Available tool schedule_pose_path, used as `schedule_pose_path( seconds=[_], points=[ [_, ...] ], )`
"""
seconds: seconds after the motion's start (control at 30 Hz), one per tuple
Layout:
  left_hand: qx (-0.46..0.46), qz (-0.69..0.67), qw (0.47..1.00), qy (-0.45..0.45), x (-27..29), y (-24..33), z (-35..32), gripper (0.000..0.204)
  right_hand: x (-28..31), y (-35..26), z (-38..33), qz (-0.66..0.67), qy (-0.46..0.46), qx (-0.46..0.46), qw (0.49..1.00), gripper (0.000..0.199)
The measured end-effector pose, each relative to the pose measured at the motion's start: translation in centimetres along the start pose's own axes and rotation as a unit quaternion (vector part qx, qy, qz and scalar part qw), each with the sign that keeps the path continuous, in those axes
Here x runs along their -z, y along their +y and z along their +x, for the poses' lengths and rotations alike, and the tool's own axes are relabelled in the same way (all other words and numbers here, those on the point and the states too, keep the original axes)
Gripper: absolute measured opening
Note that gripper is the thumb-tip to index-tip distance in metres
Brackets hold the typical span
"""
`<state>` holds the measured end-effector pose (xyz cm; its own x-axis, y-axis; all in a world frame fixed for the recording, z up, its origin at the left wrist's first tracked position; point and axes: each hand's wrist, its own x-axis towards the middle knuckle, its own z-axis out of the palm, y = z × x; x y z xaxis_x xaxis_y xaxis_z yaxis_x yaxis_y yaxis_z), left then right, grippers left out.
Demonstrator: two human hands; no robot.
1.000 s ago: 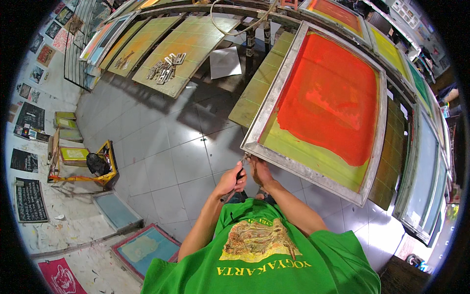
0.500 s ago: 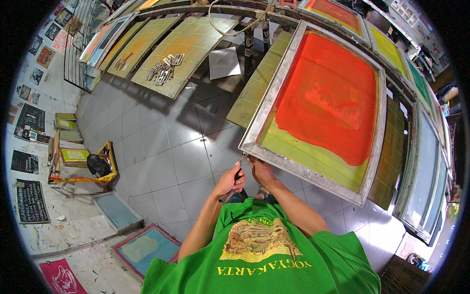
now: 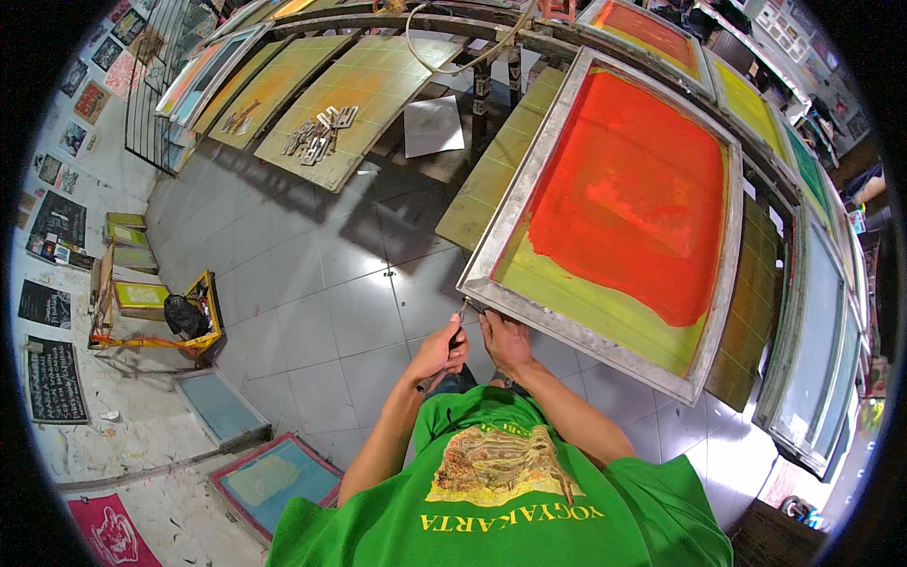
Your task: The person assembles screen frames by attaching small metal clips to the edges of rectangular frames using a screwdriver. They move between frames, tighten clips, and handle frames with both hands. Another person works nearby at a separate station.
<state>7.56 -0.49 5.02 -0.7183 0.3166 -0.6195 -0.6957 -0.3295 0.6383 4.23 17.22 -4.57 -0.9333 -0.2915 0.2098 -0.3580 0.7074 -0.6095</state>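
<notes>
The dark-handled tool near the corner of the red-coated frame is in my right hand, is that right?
Not quite: the head view shows the dark-handled tool in your left hand, not your right hand. It is near the corner of the red-coated frame.

Yellow-green board (image 3: pixel 387 80), orange-tinged, with a loose pile of small metallic pieces (image 3: pixel 316 140) near its lower edge
</notes>
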Motion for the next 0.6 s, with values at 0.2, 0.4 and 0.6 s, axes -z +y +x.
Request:
schedule_pose_path(
  seconds=[0.2, 0.4, 0.6],
  points=[
    [0.008, -0.014, 1.000, 0.006, 0.0, 0.1, -0.2, 0.047, 2.1, -1.0, -0.1, -0.012, 0.001, -0.031, 0.999, 0.030],
    [0.008, -0.007, 1.000, 0.025, -0.7, 0.7, -0.6, 0.047, 5.5, -4.1, 0.1, -0.036, -0.012, -0.073, 0.997, 0.029],
    [0.021, -0.027, 0.999, 0.016, -0.5, 0.3, -0.5, 0.047, 8.1, -6.5, 0.7, -0.076, -0.043, -0.078, 0.993, 0.032]
  ],
)
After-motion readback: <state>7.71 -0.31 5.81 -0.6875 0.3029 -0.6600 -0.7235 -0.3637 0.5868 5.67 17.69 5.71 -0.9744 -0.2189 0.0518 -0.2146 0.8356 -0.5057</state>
